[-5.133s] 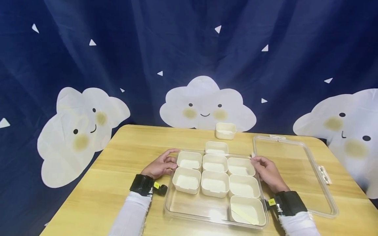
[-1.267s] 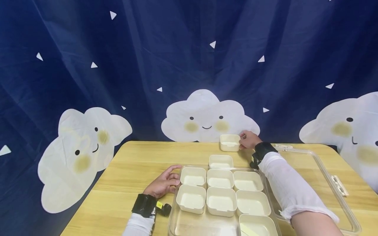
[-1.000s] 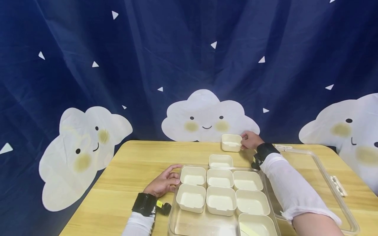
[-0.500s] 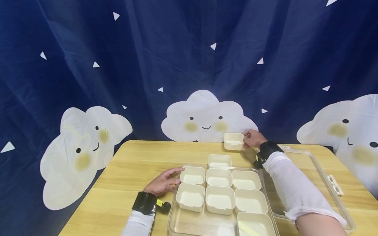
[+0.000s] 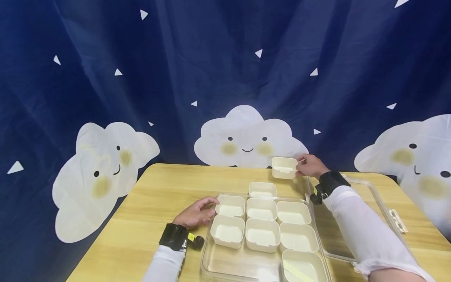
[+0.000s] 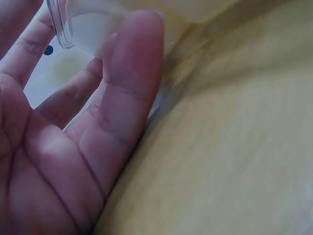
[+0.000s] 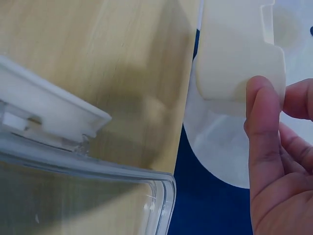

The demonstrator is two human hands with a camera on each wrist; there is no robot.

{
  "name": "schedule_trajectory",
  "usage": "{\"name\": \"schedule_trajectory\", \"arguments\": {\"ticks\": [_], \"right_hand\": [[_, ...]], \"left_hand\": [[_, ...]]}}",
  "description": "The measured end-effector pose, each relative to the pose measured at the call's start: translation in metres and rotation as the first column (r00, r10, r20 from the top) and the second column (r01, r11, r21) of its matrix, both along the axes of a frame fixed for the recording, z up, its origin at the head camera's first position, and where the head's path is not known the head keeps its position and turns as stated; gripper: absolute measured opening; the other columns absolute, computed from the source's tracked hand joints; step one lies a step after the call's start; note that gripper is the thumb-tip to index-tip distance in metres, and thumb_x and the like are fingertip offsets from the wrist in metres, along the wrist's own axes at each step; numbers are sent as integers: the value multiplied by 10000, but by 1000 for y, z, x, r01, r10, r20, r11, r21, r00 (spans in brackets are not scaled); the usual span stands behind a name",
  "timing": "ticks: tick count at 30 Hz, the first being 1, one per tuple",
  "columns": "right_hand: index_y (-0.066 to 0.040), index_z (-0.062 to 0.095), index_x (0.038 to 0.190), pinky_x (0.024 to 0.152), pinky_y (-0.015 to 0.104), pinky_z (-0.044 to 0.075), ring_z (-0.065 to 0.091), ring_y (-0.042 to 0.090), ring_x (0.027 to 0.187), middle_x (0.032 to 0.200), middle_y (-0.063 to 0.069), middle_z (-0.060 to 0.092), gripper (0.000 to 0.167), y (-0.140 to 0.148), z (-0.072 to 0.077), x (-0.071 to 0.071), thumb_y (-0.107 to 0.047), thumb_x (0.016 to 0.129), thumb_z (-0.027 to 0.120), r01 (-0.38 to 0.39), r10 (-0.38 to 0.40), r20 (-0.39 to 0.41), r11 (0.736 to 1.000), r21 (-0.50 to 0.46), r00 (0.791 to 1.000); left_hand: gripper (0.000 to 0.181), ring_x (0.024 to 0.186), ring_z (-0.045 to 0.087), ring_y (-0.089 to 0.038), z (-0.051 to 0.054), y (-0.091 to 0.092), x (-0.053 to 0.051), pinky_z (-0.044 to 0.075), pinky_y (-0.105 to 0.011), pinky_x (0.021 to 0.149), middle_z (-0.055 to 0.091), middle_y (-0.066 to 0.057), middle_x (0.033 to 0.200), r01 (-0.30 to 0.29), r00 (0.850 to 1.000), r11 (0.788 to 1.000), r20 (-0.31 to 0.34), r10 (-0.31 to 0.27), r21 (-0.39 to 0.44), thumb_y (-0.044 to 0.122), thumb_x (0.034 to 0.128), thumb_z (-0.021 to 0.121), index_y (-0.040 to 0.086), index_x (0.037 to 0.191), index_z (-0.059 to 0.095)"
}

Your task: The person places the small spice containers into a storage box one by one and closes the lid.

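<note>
Cream boxes (image 5: 262,236), seven, sit in the clear tray (image 5: 230,263) beside the relaxed left hand (image 5: 195,213), apparently two remaining: the rear box (image 5: 263,190) and farthest box (image 5: 283,169), pinched by the right hand (image 5: 311,166)

The tray (image 5: 232,260) looks like clear plastic, smooth and glossy, with bright glare on its floor. The cups (image 5: 262,234) inside the tray are smooth cream plastic with a soft matt finish, as is the raised cup (image 5: 284,168) beyond it. Right of the tray, the lid (image 5: 334,231) is glossy see-through plastic with an opaque white plastic clip (image 7: 54,107). Under the tray, the bench (image 5: 141,219) shows smooth, low-sheen wood grain. Behind the tray, the curtain (image 5: 218,58) is matt, softly folded cloth.
</note>
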State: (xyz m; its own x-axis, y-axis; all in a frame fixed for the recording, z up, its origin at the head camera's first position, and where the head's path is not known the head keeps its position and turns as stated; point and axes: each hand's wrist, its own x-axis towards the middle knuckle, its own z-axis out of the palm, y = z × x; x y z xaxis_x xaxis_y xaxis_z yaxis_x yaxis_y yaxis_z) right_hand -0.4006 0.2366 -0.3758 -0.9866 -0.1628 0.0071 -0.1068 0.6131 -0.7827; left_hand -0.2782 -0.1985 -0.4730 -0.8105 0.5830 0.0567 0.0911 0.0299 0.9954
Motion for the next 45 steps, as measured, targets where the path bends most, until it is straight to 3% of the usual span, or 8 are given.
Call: {"name": "schedule_trajectory", "arguments": {"ticks": [5, 15, 20, 28, 36, 45], "right_hand": [[153, 441, 1225, 755, 358, 578, 702, 287, 801, 1014, 240, 586, 425, 5, 5, 11, -12, 843, 525, -20, 20, -8, 999, -27, 1000], [137, 456, 1228, 753, 381, 578, 702, 204, 736, 1024, 252, 594, 417, 2, 13, 29, -22, 850, 529, -11, 9, -43, 999, -35, 999], [125, 466, 1219, 701, 311, 583, 689, 156, 702, 993, 230, 606, 414, 0, 16, 43, -23, 840, 547, 9, -14, -76, 998, -63, 997], [100, 475, 1228, 666, 254, 572, 693, 158, 714, 995, 204, 603, 400, 2, 19, 64, -36, 858, 544, 35, -41, -109, 998, -53, 993], [111, 495, 1228, 669, 274, 578, 691, 170, 722, 1013, 222, 597, 392, -1, 13, 79, -30, 869, 569, 37, -49, -123, 994, -99, 991], [99, 527, 1206, 635, 258, 569, 679, 140, 684, 979, 207, 606, 373, -7, 12, 103, -2, 850, 574, 47, -70, -163, 989, -142, 984]], "left_hand": [[377, 973, 610, -233, 4, 5, -5, 555, -478, 808, 359, -211, 1386, 46, 998, 998, 37, -47, 39, 202, 990, 568, -16, 1265, 430], [386, 944, 624, -228, 1, 9, -7, 565, -483, 774, 374, -221, 1315, 52, 998, 997, 28, -53, 55, 180, 999, 551, -57, 1256, 389], [420, 937, 629, -239, 0, 11, -7, 568, -485, 758, 375, -227, 1312, 44, 998, 997, 39, -47, 70, 197, 996, 558, -59, 1285, 391], [440, 910, 639, -238, 3, 14, -10, 575, -478, 725, 548, -142, 1083, 20, 999, 997, 28, -22, 77, 186, 1009, 530, -67, 1334, 374], [424, 927, 629, -220, 4, 16, -7, 580, -454, 717, 469, -282, 1267, -40, 999, 999, 35, 39, 32, 133, 1014, 517, -49, 1372, 384], [432, 943, 620, -229, 2, 13, 0, 581, -449, 711, 418, -265, 1329, -80, 996, 997, 39, 79, 19, 146, 1007, 535, -26, 1380, 400]]}}
